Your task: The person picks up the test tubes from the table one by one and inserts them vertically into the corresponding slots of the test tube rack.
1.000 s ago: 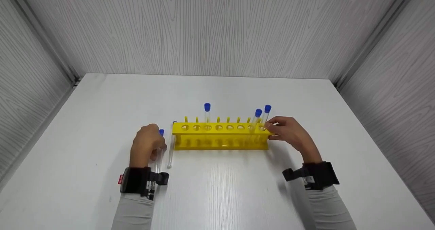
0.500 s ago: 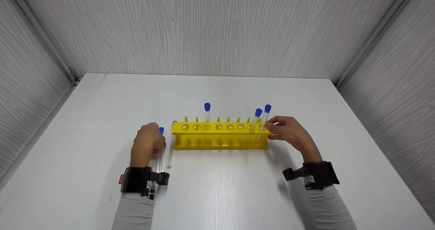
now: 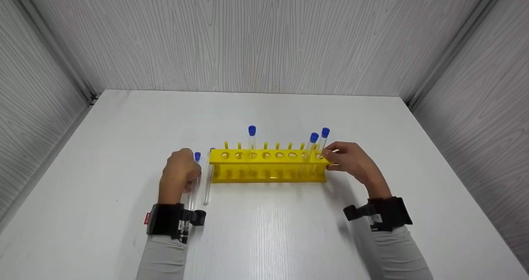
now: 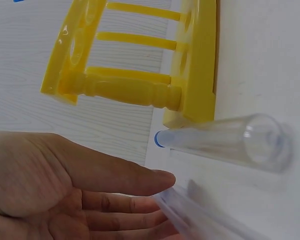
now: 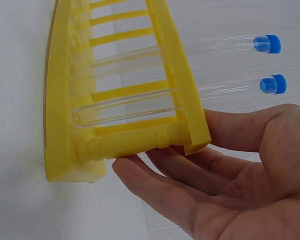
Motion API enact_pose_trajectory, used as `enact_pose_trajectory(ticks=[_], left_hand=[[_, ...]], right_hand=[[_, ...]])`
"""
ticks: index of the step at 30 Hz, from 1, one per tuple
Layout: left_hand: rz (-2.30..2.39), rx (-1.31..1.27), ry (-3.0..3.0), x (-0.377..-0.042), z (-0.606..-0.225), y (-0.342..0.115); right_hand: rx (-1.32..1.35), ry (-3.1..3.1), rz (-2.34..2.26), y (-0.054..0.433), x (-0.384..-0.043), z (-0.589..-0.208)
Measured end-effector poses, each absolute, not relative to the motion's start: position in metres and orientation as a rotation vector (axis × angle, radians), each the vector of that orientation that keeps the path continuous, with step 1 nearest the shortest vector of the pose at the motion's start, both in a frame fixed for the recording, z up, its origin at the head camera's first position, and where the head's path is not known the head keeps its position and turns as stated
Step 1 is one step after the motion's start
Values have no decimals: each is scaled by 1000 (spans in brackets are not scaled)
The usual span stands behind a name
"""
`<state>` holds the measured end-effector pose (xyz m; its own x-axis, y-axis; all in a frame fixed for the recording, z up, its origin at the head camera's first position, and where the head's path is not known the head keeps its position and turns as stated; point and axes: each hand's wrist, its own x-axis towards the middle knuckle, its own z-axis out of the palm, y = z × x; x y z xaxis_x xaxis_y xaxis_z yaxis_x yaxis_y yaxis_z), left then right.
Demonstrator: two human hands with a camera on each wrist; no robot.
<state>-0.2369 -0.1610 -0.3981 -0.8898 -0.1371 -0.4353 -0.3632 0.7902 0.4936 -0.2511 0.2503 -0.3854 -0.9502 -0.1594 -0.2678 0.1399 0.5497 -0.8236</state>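
Observation:
My left hand (image 3: pixel 177 174) pinches a clear test tube (image 4: pixel 205 220) between thumb and fingers, left of the yellow test tube rack (image 3: pixel 268 156). The tube's blue cap (image 3: pixel 197 156) points away from me. Between that hand and the rack's left end, a second capped test tube (image 4: pixel 225 140) lies on the table. At the rack's right end, my right hand (image 3: pixel 353 160) grips the frame, thumb on the top bar and fingers curled against the end post (image 5: pixel 135 143). Two capped tubes (image 5: pixel 225 92) stand tilted in the holes beside it.
One more blue-capped tube (image 3: pixel 252 137) stands upright in the rack, left of its middle. Yellow pegs (image 3: pixel 277 145) rise behind the top bar. The white table (image 3: pixel 264 234) is enclosed by grey wood-grain panels (image 3: pixel 264 40) at the back and sides.
The capped end of the tube in my left hand has shifted slightly away from me. My right hand and the rack have stayed where they were.

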Motion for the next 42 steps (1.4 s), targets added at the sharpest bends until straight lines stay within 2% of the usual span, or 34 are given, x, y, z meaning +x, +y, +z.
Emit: enact_pose_trajectory(ticks=[42], left_hand=[[1055, -294, 2862, -236, -389, -162]], right_hand=[[-35, 2459, -1371, 251, -250, -384]])
